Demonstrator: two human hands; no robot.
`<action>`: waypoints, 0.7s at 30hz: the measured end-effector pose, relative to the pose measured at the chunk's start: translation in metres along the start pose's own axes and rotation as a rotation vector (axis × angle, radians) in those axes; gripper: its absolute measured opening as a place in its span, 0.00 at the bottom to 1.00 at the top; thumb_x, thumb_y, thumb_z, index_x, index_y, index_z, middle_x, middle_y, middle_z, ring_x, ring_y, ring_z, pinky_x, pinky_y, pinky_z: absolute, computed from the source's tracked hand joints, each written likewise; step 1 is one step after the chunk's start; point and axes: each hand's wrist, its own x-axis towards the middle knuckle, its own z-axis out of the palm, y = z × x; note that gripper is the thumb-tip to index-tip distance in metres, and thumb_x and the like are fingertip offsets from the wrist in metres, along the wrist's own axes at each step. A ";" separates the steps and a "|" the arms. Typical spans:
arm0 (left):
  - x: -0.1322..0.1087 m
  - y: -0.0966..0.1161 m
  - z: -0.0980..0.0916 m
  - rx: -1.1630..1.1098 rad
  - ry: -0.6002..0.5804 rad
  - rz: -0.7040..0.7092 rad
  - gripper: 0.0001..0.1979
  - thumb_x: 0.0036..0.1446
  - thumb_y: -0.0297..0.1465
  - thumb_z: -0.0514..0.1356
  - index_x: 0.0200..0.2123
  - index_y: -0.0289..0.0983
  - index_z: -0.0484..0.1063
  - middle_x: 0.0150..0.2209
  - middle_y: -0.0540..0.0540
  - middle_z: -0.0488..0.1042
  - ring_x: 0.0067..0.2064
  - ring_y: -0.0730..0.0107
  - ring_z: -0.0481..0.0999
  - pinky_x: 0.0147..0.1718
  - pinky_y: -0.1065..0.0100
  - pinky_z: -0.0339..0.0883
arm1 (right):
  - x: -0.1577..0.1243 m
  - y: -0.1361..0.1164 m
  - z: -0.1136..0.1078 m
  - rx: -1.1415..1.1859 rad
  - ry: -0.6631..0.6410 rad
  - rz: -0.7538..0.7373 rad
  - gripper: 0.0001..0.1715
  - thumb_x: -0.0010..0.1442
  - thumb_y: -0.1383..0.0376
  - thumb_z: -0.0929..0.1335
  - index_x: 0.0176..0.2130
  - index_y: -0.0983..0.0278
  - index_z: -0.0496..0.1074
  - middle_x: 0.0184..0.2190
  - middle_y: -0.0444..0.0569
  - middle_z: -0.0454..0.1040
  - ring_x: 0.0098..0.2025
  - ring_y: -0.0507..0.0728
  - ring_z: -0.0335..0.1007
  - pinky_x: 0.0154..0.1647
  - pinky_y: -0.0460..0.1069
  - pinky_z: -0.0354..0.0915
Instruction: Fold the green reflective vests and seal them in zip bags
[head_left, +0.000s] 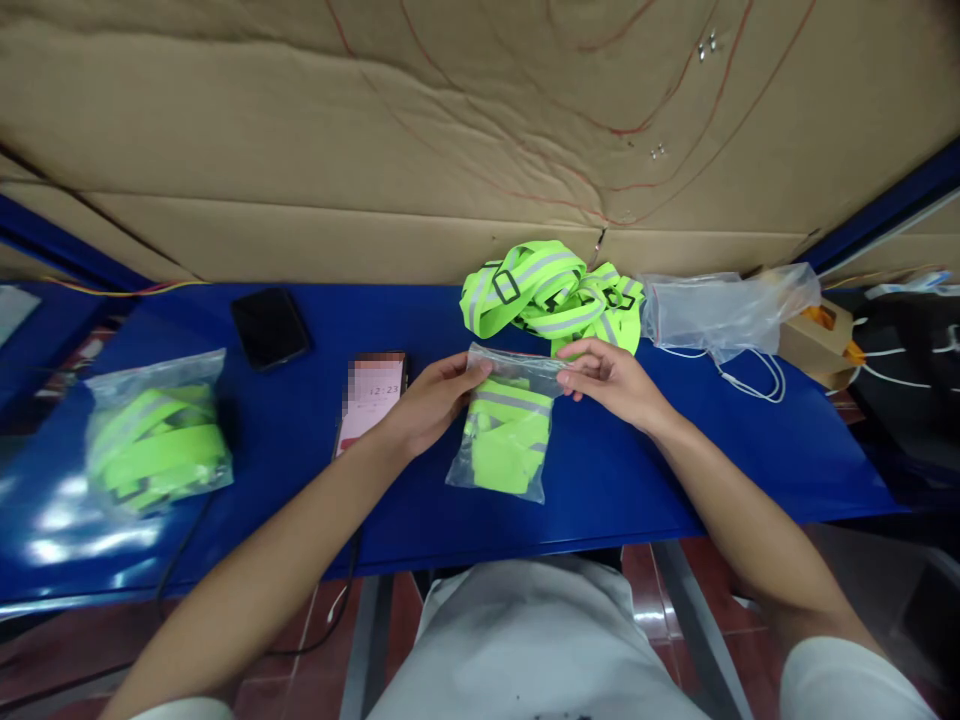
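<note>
Our left hand: pinching top of clear bag
Our right hand: likewise
Inside bag: green strap

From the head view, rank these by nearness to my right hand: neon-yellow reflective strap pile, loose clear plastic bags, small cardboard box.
From the right hand:
1. Neon-yellow reflective strap pile: just beyond, slightly left.
2. Clear plastic bags: beyond, to the right.
3. Cardboard box: farthest right.

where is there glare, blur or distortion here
All in the head view: white glare on the table, beside and below the left bag; that bag looks softer than the held bag; edges seem stretched; blocky pixels cover part of the lit phone.
</note>
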 end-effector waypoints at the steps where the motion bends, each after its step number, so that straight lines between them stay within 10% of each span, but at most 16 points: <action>1: -0.001 0.001 0.002 -0.015 0.005 0.001 0.19 0.55 0.41 0.74 0.46 0.36 0.81 0.44 0.41 0.84 0.43 0.60 0.83 0.41 0.67 0.74 | 0.001 0.000 -0.001 0.005 -0.018 0.059 0.22 0.58 0.51 0.77 0.43 0.64 0.75 0.31 0.46 0.79 0.30 0.52 0.75 0.29 0.47 0.69; 21: -0.004 0.000 0.010 0.052 0.192 0.035 0.22 0.54 0.48 0.72 0.41 0.35 0.82 0.35 0.41 0.85 0.30 0.61 0.82 0.26 0.67 0.72 | 0.002 0.022 0.026 0.114 0.049 -0.010 0.23 0.59 0.48 0.76 0.32 0.63 0.71 0.26 0.43 0.75 0.22 0.49 0.67 0.22 0.45 0.64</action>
